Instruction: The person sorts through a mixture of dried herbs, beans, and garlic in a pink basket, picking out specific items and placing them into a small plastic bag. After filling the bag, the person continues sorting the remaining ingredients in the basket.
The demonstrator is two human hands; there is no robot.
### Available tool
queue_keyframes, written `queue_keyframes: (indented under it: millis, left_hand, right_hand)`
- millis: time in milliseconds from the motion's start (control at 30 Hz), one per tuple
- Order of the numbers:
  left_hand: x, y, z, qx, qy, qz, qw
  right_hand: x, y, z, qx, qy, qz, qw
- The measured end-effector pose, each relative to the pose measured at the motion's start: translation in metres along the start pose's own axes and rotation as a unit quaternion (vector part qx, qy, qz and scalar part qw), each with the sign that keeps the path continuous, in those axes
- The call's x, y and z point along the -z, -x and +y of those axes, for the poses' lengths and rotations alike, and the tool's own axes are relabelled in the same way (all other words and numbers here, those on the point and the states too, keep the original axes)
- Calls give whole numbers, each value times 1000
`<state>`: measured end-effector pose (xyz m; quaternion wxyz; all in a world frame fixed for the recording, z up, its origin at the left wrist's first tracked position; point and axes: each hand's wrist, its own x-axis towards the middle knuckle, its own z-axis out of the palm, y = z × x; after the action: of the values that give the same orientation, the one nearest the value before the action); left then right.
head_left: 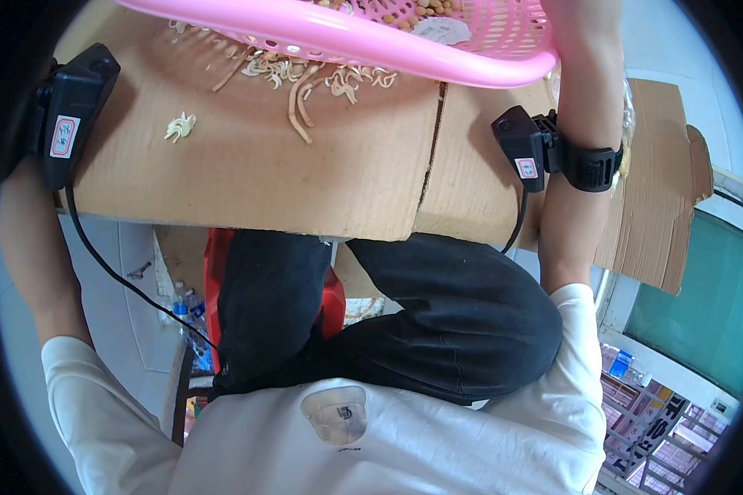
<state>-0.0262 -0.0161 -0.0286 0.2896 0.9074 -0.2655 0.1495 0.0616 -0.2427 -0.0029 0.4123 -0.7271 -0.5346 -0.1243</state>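
Neither of my hands shows in this view. My left forearm runs up the left edge, with a black device [70, 115] strapped near the wrist, and the hand lies outside the picture. Along the right side my other forearm rises past the top edge, wearing a second black device [520, 148] on a strap. This arm overlaps the right end of a pink perforated basket [504, 73]. Small tan, bean-like pieces [437, 8] and a white paper-like scrap [442, 30] lie inside the basket. Below its rim are curly pale pieces [276, 70] and longer brownish strips [297, 107].
Cardboard [248, 181] covers the tabletop, with a seam right of the middle. A small pale curly clump [181, 126] sits alone on the left. Another cardboard sheet [652, 190] hangs at right. Cables [111, 272] trail from the wrist devices. A red stool [333, 301] is under my legs.
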Motion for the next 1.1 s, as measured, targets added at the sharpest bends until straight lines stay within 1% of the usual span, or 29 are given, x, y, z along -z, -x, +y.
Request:
queue_keyframes:
  millis: [433, 500, 533, 600, 733, 800, 833, 900, 1033, 1100]
  left_hand:
    - [1, -3, -1, -6, 1, -2, 1000]
    - [1, -3, -1, -7, 0, -3, 1000]
    - [1, -3, 0, -9, 0, -4, 1000]
    - [1, -3, -1, -10, 1, -4, 1000]
    - [1, -4, -1, -11, 3, -5, 1000]
    - [1, -6, -2, -13, 2, -4, 1000]
    - [2, -5, -1, -14, 2, -4, 1000]
    - [2, -6, -3, -16, 2, -5, 1000]
    - [4, -9, -5, -23, 4, -6, 1000]
    - [9, -14, -10, -39, 1, -10, 999]
  right_hand:
    - [-1, 4, -5, -8, 7, -23, 1000]
    - [-3, 4, -8, -47, 11, -31, 998]
    - [-4, 3, -9, -48, 11, -31, 998]
    - [-5, 1, -11, -123, 35, -34, 991]
    - [-4, 2, -5, -107, 26, -43, 993]
    - [-3, 2, -4, -49, 14, -58, 997]
    - [-3, 1, -5, -49, 14, -58, 997]
    - [-6, 0, -8, -87, 30, -38, 995]
    - [-5, 0, -9, -84, 38, -30, 995]
    - [-2, 1, -4, -41, -31, -40, 998]
